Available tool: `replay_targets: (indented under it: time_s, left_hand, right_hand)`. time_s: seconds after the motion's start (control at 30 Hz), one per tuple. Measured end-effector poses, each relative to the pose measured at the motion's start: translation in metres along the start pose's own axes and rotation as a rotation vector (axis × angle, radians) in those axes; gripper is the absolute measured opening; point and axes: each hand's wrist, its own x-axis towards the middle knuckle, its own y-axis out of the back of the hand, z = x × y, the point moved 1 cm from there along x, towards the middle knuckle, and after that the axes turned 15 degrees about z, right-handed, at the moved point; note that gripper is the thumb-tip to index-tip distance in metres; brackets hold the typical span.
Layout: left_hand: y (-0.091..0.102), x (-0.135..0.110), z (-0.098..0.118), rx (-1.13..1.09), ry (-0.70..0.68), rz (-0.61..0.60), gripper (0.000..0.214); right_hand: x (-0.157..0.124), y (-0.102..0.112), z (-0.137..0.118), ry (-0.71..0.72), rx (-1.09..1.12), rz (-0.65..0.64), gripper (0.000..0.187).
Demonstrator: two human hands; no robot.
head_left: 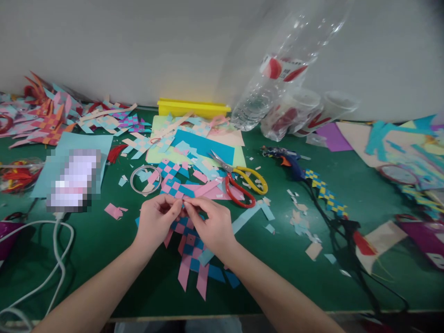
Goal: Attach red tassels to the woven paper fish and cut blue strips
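Observation:
My left hand (157,220) and my right hand (213,225) meet fingertip to fingertip over the middle of the table. Both are closed in a pinch on something too small to make out. Below and behind them lies a pink and blue woven paper piece (190,249), with pink strips sticking out toward me. Another pink and blue checkered weave (169,178) shows just beyond my fingers. To the right of it rest scissors (239,178) with one red and one yellow handle, blades pointing away. A roll of clear tape (145,179) lies beyond my left hand.
A phone (74,180) with a white cable (57,249) is at left. Plastic bottle (274,69) and cups (294,111) stand at the back. A glue gun (284,159), its black cord and a yellow-blue weave (326,192) lie right. Paper scraps (301,219) are scattered about.

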Motion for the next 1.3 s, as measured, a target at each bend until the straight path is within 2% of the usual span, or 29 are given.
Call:
replay_targets:
  time_s: [0.23, 0.33, 0.6, 0.93, 1.1, 1.3]
  left_hand:
    - [0.0001, -0.0064, 0.0006, 0.208, -0.196, 0.083, 0.019]
    - [0.0003, -0.0075, -0.0013, 0.239, -0.223, 0.086, 0.019]
    - [-0.0006, -0.0057, 0.001, 0.116, -0.107, 0.08, 0.018]
    - [-0.0043, 0.0008, -0.0061, -0.277, 0.199, -0.03, 0.021]
    - [-0.0047, -0.0021, -0.0052, -0.283, 0.192, -0.028, 0.02]
    - [-0.0026, -0.0046, 0.0001, -0.177, 0.052, -0.016, 0.02]
  right_hand:
    - [-0.001, -0.0003, -0.0003, -0.037, 0.014, 0.008, 0.013]
    - [-0.0024, -0.0018, -0.0008, -0.013, 0.004, 0.015, 0.013]
    - [-0.0047, -0.0033, -0.0017, -0.001, 0.017, 0.037, 0.012]
    - [0.0023, 0.0019, -0.0043, -0.047, 0.053, 0.059, 0.01]
    - [0.0021, 0.0024, -0.0055, 0.005, 0.047, 0.102, 0.007]
    - [0.0029, 0.0038, -0.0042, 0.115, 0.011, 0.1, 0.008]
